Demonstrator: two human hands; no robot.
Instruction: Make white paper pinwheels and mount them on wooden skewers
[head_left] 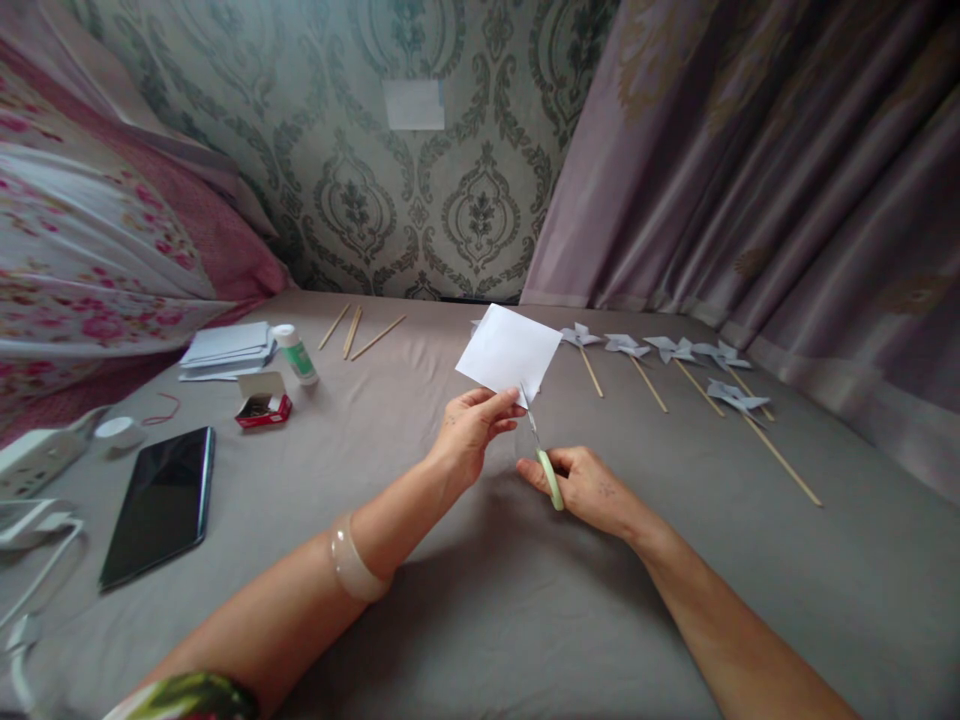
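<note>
A white square sheet of paper (510, 345) is held up over the cloth-covered surface, one corner pointing down towards me. My left hand (480, 425) pinches it near that lower corner, thumb on top. In my right hand (581, 488) is a pair of scissors (552, 478) with pale green handles, fingers closed around them. The scissor blades reach the paper's lower corner, just right of my left thumb. Whether a cut runs into the sheet is hard to make out.
Several paper pinwheels (675, 349) on wooden sticks lie at the right. Loose sticks (352, 332), a glue stick (295, 355), stacked paper (227, 350), a small red box (263, 408), a black tablet (159, 505) and a white power strip (41, 458) lie at the left.
</note>
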